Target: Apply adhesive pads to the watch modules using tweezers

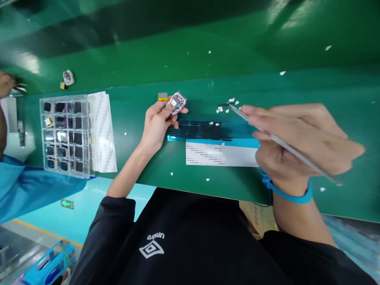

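Observation:
My left hand (158, 122) is closed around an open smartwatch case (177, 103), its electronics facing up. A yellow-edged battery (162, 96) sits beside my left fingers, next to the case. In my right hand (297, 136) is a pair of slim metal tweezers (285, 146), slanting down to the left. A small dark strip (224, 105) shows at their tip, above several white scraps (219, 109). Between my hands lies a blue film sheet with dark strips (198, 130). White printed backing paper (221, 153) lies just below it.
On the left, a clear compartment tray (65, 171) holds several watch parts, with white printed sheets (103, 134) beside it. Another watch case (68, 77) lies farther back. A co-worker's blue sleeve (38, 192) and hand (6, 84) are at the far left. The green bench (142, 174) ends near my body.

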`<state>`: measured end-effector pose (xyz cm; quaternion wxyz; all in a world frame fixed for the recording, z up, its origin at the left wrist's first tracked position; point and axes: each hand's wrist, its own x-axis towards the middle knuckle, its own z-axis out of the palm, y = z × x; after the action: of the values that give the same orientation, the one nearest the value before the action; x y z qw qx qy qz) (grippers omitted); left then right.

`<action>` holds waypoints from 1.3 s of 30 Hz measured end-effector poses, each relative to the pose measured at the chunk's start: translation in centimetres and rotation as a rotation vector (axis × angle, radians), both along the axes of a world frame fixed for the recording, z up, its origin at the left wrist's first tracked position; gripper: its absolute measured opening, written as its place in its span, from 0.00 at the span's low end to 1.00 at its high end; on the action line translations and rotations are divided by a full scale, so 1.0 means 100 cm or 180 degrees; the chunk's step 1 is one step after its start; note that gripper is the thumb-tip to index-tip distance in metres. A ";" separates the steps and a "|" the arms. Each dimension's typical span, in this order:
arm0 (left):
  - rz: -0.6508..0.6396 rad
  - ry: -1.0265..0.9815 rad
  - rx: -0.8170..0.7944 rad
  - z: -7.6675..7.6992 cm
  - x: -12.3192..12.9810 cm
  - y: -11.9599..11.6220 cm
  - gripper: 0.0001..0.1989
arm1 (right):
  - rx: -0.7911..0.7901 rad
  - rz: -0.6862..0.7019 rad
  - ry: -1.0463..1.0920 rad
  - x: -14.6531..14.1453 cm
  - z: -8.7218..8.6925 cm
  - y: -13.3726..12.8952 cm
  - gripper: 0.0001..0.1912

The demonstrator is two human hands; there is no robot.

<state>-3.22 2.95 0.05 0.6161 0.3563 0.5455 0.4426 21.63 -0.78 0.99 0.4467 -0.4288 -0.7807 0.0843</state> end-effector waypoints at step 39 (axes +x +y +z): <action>0.0107 -0.0228 -0.0061 -0.007 0.028 -0.031 0.12 | 0.0413 0.0937 -0.0786 -0.018 -0.001 -0.007 0.29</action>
<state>-0.46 -0.13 -0.67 0.6311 0.3250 0.5332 0.4601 19.80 -1.43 0.93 0.3571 -0.2874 -0.8876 0.0449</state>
